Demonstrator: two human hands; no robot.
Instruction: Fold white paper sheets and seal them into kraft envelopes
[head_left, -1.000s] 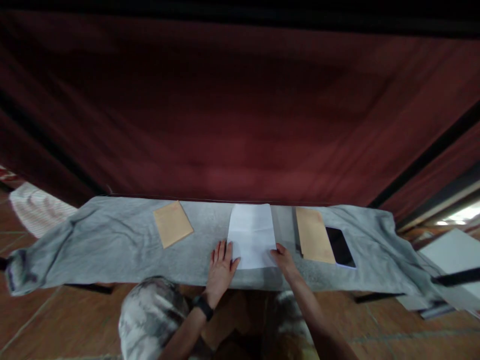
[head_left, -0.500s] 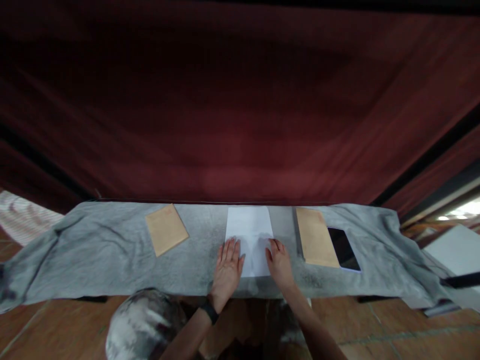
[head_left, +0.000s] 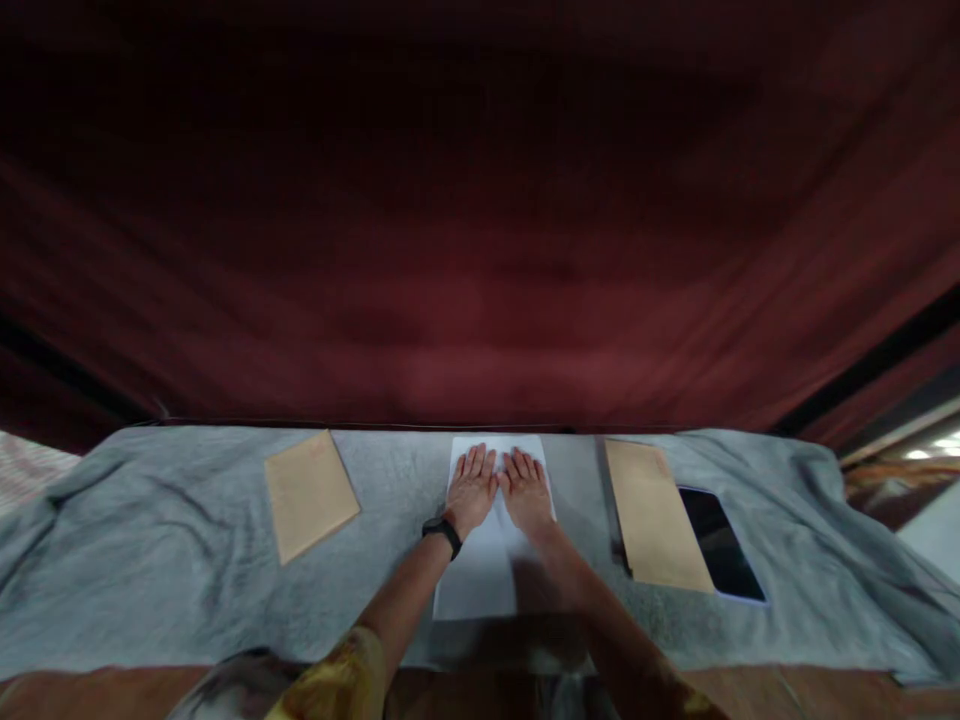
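Observation:
A white sheet of paper (head_left: 476,580) lies lengthwise on the grey cloth in front of me. My left hand (head_left: 471,490) rests flat on its upper left part, fingers stretched toward the far edge. Beside it, my right hand (head_left: 526,492) lies flat on the upper right part, fingers extended too. The two hands nearly touch at the thumbs and hold nothing. A dark wristband (head_left: 442,533) circles my left wrist. My right forearm and its shadow hide part of the sheet's near right side.
A tan envelope (head_left: 311,495) lies at an angle to the left. On the right, a stack of tan envelopes (head_left: 660,515) sits beside a dark-screened phone (head_left: 724,545). Grey cloth (head_left: 187,560) covers the bench. A dark red curtain (head_left: 480,300) hangs behind it.
Both hands have slid forward, away from me, to the sheet's far part and come closer together. The right fingers, bent before, are stretched flat now. The camera view has shifted.

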